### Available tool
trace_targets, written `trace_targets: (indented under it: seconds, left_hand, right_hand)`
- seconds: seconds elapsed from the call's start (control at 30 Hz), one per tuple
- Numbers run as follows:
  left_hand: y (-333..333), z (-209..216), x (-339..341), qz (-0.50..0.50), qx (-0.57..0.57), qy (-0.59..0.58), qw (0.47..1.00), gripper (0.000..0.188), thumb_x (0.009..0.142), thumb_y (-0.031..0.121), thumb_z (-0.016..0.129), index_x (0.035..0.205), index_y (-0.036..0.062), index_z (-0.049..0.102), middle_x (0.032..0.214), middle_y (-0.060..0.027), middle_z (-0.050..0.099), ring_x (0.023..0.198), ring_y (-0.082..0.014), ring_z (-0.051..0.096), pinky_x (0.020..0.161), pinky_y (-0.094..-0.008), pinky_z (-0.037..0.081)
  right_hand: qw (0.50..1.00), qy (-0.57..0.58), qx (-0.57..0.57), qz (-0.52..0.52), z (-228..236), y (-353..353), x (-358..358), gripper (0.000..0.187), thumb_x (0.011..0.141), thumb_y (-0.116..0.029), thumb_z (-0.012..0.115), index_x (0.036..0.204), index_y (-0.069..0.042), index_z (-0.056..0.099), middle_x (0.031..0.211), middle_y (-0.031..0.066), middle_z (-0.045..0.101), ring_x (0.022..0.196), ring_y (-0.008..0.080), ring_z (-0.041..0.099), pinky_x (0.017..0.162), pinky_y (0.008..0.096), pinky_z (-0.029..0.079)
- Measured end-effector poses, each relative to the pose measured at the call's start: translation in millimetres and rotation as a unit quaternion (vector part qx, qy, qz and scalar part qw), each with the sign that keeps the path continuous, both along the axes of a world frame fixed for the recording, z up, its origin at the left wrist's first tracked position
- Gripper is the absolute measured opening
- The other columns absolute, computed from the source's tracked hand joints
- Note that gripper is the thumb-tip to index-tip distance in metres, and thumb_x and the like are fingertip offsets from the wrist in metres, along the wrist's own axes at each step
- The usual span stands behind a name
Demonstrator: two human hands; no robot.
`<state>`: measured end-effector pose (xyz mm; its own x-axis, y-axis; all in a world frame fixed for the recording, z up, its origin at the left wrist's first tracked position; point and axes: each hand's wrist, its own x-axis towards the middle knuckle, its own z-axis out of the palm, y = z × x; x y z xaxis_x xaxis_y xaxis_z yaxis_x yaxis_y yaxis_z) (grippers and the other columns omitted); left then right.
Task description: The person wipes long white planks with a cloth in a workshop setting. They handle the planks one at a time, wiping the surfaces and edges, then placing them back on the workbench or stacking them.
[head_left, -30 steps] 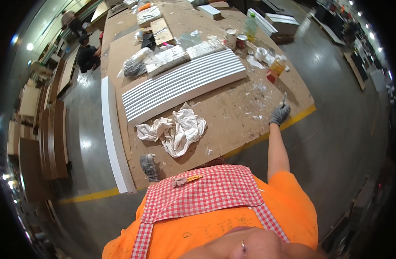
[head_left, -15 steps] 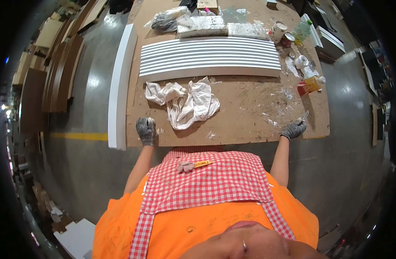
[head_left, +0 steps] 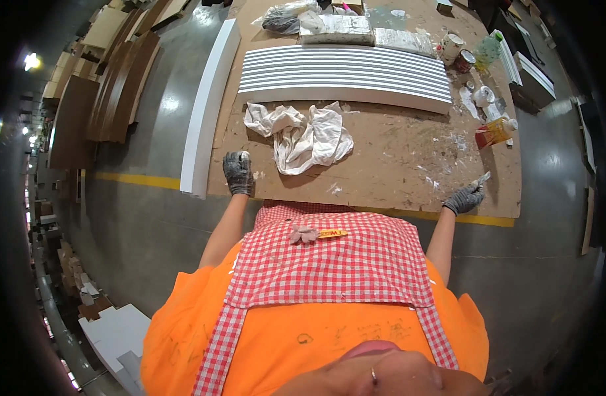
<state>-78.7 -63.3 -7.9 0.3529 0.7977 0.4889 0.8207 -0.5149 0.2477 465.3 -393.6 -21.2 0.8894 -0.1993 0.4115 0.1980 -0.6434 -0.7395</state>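
My left hand (head_left: 238, 174), in a grey work glove, rests closed near the front left of the worktable (head_left: 395, 155). A small whitish lump shows at its fingers, too small to name. Over at the front right edge, my right hand (head_left: 464, 198), gloved too, is closed round a small putty knife (head_left: 482, 179) whose pale blade points away from me. A crumpled white cloth (head_left: 316, 142) lies beyond my left hand. Behind the cloth sits a row of white strips (head_left: 346, 72) side by side. One long white board (head_left: 210, 109) runs along the table's left edge.
At the right stand an amber bottle (head_left: 495, 132), a white roll (head_left: 483, 96), cans (head_left: 464, 61) and a green-tinted bottle (head_left: 489, 49). Wrapped blocks (head_left: 336, 30) lie at the back. Brown panels (head_left: 121, 92) lean beyond the aisle on the left.
The whole view has shifted, so the table appears farther right and higher. Both hands keep nearly the same places on the table, and their hold looks unchanged.
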Motion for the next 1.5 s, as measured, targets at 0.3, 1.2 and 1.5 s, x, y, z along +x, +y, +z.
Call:
trace_targets:
  seconds: [0.3,1.2,1.5]
  left_hand:
    - [-4.0,4.0,-0.6,-0.02,-0.029,-0.025,0.999,0.019,0.087,0.023,0.05,0.084,0.0049,0.055,0.085,-0.0161,0.053,0.086,-0.0347,0.05,0.081,-0.045,0.039]
    - [167.0,15.2,46.5,0.161,-0.169,-0.166,0.958,0.044,0.087,0.026,0.049,0.118,-0.003,0.057,0.114,-0.0224,0.058,0.106,-0.0376,0.054,0.092,-0.0414,0.042]
    - [157.1,13.4,73.5,-0.025,-0.176,-0.215,0.96,0.019,0.082,0.021,0.06,0.088,0.0035,0.066,0.074,-0.0042,0.06,0.068,-0.0157,0.053,0.064,-0.0319,0.046]
  right_hand:
    - [1.0,0.031,-0.002,-0.001,2.7,-2.6,-0.4,0.039,0.094,-0.031,0.049,0.105,0.004,0.061,0.101,0.0216,0.061,0.09,0.0363,0.057,0.08,0.0423,0.045]
    - [0.948,0.16,0.158,0.225,19.3,211.9,52.7,0.028,0.087,-0.023,0.058,0.098,0.002,0.062,0.085,0.0068,0.061,0.074,0.0176,0.051,0.071,0.0308,0.044]
    - [0.985,0.102,0.029,0.138,-10.8,187.6,63.4,0.024,0.09,-0.023,0.054,0.091,0.0,0.058,0.085,0.009,0.059,0.077,0.0215,0.05,0.075,0.035,0.043]
